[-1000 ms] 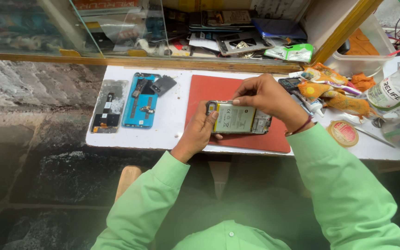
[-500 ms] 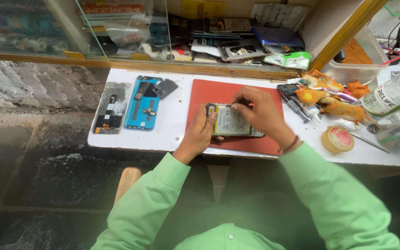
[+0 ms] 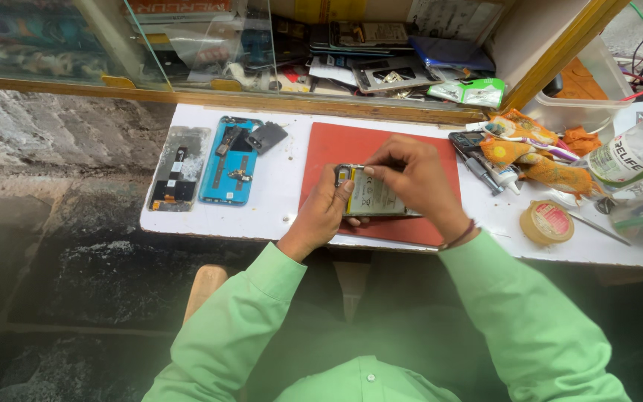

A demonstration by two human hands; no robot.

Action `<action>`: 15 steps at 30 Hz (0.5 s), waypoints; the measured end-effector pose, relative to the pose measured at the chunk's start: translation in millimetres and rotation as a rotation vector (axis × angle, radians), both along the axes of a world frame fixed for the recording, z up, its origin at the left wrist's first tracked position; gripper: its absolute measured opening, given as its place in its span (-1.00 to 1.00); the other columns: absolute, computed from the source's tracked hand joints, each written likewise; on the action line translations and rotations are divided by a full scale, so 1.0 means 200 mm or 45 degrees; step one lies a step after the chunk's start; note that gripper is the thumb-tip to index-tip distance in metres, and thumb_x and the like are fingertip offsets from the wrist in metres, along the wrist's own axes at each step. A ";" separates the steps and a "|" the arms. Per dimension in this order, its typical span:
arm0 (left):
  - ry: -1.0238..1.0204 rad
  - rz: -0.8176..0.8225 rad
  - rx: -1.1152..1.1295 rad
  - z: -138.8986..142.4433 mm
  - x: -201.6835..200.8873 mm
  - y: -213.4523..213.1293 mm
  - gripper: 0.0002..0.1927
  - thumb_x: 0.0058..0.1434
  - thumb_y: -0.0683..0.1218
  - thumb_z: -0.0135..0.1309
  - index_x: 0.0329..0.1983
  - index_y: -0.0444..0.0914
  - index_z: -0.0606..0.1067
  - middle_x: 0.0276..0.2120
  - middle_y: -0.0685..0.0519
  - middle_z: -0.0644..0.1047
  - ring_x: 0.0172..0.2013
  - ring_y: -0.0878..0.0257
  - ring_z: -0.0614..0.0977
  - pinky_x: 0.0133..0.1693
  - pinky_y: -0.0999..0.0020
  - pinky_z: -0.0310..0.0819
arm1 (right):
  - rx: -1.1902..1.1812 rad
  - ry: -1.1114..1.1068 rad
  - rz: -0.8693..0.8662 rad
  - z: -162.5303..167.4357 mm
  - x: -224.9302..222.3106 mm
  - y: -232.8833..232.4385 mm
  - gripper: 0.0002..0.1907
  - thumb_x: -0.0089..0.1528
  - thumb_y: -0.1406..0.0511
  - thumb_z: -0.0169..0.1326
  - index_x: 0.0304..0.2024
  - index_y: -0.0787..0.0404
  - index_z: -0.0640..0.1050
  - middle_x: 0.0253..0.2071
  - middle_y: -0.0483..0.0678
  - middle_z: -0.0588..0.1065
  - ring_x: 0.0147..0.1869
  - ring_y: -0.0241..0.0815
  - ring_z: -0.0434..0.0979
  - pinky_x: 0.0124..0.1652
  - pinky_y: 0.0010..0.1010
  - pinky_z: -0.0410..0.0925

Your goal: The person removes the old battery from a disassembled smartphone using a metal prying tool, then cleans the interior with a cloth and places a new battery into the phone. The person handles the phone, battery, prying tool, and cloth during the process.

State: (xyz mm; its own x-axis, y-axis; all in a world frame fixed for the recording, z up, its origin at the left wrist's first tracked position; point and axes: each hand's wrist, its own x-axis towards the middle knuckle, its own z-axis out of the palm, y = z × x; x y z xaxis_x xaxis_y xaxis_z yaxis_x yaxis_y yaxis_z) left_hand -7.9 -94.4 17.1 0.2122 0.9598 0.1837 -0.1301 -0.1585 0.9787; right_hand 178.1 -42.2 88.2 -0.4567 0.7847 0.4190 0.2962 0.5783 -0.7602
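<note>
An opened phone (image 3: pixel 368 195) with its pale battery showing lies over a red mat (image 3: pixel 334 152) on the white worktop (image 3: pixel 284 190). My left hand (image 3: pixel 323 212) grips the phone's left end, thumb on its face. My right hand (image 3: pixel 414 177) covers the phone's right side, and its pinched fingertips hold a thin tool against the top left corner. Both arms wear light green sleeves.
A blue phone back cover (image 3: pixel 230 160) and a clear phone frame (image 3: pixel 178 169) lie at the left. A roll of tape (image 3: pixel 547 221), orange cloths (image 3: pixel 545 160), small tools (image 3: pixel 478 167) and a clear bottle (image 3: pixel 634 160) crowd the right. A glass case (image 3: pixel 187 45) of parts stands behind.
My right hand has shifted left over the phone, so its fingertips now work at the top left corner. The left hand keeps its grip. The view has moved slightly.
</note>
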 end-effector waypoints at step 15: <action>0.019 0.018 0.042 0.00 0.02 -0.03 -0.76 0.52 -0.03 -0.24 0.08 -0.29 0.21 -0.24 -0.10 0.58 -0.40 0.26 0.69 -0.43 0.43 0.62 | -0.853 -0.354 0.189 0.17 0.02 0.30 -0.82 0.02 0.40 0.39 -0.32 0.34 0.71 -0.45 -0.06 0.63 -0.39 -0.29 0.54 -0.31 -0.46 0.41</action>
State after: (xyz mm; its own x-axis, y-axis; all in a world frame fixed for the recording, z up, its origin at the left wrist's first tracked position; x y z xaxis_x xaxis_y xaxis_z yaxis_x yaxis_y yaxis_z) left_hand -4.3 -100.4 16.9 0.2015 0.9562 0.2124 -0.1129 -0.1927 0.9747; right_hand 181.6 17.1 122.5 -0.5973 0.7535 -0.2749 0.4839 0.0652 -0.8727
